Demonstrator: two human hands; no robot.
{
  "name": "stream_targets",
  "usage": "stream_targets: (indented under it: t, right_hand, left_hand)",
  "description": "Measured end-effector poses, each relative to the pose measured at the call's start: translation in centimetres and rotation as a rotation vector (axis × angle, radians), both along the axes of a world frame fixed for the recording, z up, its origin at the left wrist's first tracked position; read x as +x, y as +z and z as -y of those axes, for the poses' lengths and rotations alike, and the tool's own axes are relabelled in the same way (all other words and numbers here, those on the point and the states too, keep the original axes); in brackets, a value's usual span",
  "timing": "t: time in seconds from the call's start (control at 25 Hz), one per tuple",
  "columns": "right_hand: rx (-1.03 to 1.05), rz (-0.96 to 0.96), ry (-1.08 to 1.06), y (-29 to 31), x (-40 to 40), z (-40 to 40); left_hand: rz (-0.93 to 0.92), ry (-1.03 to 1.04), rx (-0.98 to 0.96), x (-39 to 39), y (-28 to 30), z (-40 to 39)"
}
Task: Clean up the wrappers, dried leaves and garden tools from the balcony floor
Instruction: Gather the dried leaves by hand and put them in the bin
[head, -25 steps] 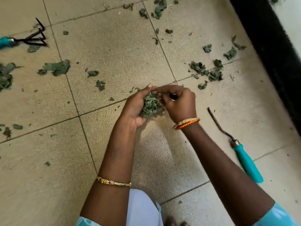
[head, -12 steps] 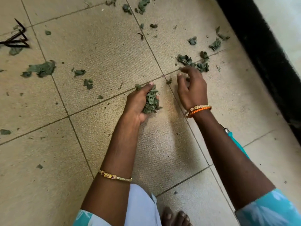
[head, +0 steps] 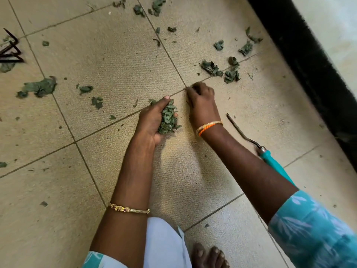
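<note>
Left hand (head: 152,120) cups crumpled clump of dried green leaves (head: 168,119) above beige textured tile floor (head: 116,60). Right hand (head: 202,102), fingers curled at tile joint; contents indiscernible. Teal-handled metal weeder (head: 258,149) beside right forearm.

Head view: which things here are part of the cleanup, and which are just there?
Part of the job:
- leaf bundle, held in left hand
- right hand, fingers curled down at the floor
- loose leaves on the tiles
- teal-handled tool beside the right forearm
- rake prongs at the left edge

Just there:
- black threshold strip
- bare foot
</note>
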State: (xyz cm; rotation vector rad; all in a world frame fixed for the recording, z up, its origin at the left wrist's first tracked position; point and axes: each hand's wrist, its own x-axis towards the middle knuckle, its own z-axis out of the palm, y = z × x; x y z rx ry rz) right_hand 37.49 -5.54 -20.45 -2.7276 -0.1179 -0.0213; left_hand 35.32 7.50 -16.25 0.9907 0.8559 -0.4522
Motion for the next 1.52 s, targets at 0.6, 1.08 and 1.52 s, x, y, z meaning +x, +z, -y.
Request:
stream_targets:
  t: [0.6, 1.08, 1.52]
  right_hand:
    - [1.018, -0.489, -0.351, 7.1, -1.8, 4.1]
    - [0.206, -0.115, -0.398, 5.8, 8.8, 10.5]
    - [-0.050, -0.054, -0.204, 2.9, 13.0, 13.8]
  left_hand:
    - [0.117, -0.335, -0.049, -0.5, 1.0, 2.6]
    - [0.113, -0.135, 0.040, 2.1, 1.5, 5.8]
    - [0.122, -0.267, 0.110, 7.3, 1.9, 6.3]
